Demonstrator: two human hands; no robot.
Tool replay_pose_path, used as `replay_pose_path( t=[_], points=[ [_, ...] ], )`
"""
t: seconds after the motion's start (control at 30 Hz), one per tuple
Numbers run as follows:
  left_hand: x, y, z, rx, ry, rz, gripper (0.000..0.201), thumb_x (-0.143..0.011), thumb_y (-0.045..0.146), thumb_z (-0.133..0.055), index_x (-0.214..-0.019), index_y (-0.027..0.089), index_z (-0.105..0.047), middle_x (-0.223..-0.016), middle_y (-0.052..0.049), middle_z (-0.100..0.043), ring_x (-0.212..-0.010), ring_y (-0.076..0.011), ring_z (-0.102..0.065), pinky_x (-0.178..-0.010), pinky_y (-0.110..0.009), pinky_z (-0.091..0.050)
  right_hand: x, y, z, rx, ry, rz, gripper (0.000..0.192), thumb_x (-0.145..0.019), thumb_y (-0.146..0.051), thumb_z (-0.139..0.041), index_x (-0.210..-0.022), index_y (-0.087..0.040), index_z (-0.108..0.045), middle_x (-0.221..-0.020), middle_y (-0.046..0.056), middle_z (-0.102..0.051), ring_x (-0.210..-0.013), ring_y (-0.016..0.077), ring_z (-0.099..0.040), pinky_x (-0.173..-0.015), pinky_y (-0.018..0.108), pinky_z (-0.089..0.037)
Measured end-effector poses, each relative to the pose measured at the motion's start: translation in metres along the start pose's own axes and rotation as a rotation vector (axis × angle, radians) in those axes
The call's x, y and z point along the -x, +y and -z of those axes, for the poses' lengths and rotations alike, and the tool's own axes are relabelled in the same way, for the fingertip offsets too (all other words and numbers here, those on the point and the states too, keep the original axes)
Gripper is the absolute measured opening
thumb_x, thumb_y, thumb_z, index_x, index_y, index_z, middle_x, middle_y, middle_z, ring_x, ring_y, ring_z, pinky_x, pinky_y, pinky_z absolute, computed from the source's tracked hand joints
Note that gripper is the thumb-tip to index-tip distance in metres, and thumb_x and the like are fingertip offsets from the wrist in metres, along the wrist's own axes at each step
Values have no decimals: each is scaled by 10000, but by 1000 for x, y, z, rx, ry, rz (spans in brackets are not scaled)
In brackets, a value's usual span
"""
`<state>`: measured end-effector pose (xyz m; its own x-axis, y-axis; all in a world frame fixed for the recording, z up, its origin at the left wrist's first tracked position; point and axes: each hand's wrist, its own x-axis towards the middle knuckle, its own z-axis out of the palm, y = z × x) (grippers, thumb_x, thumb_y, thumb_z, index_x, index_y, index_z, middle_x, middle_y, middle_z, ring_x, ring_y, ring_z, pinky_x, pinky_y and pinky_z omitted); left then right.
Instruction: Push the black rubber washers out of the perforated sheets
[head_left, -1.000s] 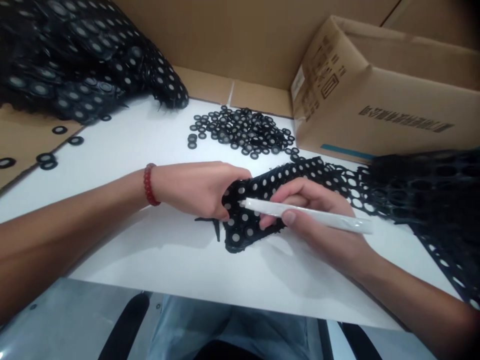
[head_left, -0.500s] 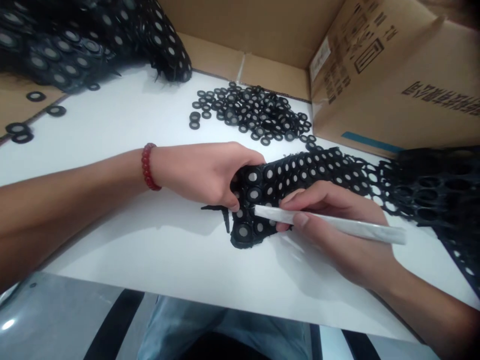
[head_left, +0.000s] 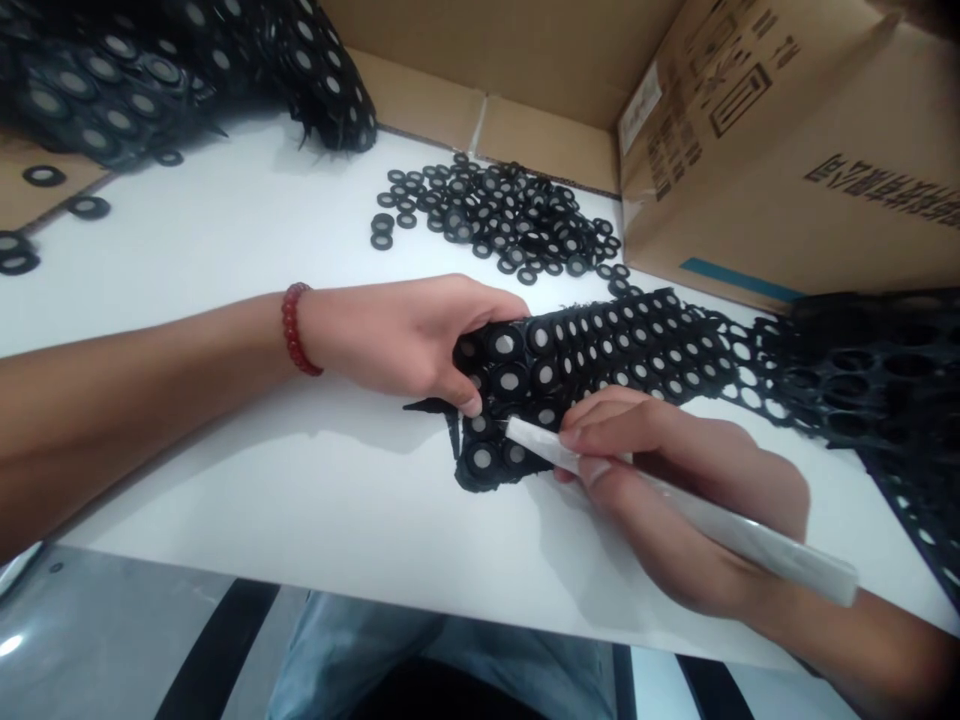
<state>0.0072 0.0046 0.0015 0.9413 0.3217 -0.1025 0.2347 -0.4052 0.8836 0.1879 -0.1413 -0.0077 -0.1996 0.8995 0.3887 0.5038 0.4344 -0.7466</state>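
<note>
A black rubber sheet (head_left: 600, 340) of moulded rings with pale round centres lies across the white table. Its near left end is pinched in my left hand (head_left: 420, 335), thumb on top and the other fingers partly hidden. My right hand (head_left: 660, 480) grips a slim white pen-like tool (head_left: 720, 525) like a pencil. The tool's tip touches or hovers just above the rings beside my left thumb; I cannot tell which. A thin black strip (head_left: 431, 406) sticks out from the sheet's left edge.
Loose black rings (head_left: 510, 215) are heaped at the back. Cardboard boxes (head_left: 750, 150) wall the rear and right. Another ringed sheet (head_left: 322, 80) is bunched at the back left. Black mesh with open holes (head_left: 862, 370) spreads at the right. The table's front edge (head_left: 375, 605) runs nearby.
My right hand has turned, so the white tool's rear end has swung down towards me and its tip sits slightly lower on the sheet. My left hand keeps its hold.
</note>
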Motion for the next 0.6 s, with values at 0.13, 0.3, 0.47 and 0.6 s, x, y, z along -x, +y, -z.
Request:
replay_pose_path(
  t=[0.13,0.3,0.47,0.6],
  points=[
    [1,2,1,-55,-34,-22,235,-651,153,-691,-840,166,-551,-807,-23,-641,-713,-177,-591,-575,-274,-448,-2,-1,-1,45,-13,55,257,-718,-10,-527,-833,-228,-602,-704,19,-647,-691,194,-631,-620,354,-534],
    [2,6,0,-170,-31,-23,313,-615,206,-743,-859,163,-552,-834,-19,-644,-693,-164,-585,-545,-253,-424,-2,1,0,69,-8,11,242,-720,-32,-569,-858,-226,-612,-746,26,-669,-712,191,-648,-628,335,-539],
    [1,5,-1,-204,5,-30,320,-600,226,-759,-831,157,-549,-756,6,-628,-638,-138,-571,-511,-235,-414,0,1,1,29,1,-1,250,-716,-38,-578,-866,-231,-632,-750,25,-673,-726,202,-656,-646,350,-546],
    [1,4,-1,-170,15,73,328,-573,262,-752,-824,171,-560,-725,23,-616,-651,-147,-573,-533,-242,-394,0,1,1,23,6,9,265,-708,-34,-580,-866,-237,-641,-746,26,-677,-720,208,-660,-641,357,-552]
  ],
)
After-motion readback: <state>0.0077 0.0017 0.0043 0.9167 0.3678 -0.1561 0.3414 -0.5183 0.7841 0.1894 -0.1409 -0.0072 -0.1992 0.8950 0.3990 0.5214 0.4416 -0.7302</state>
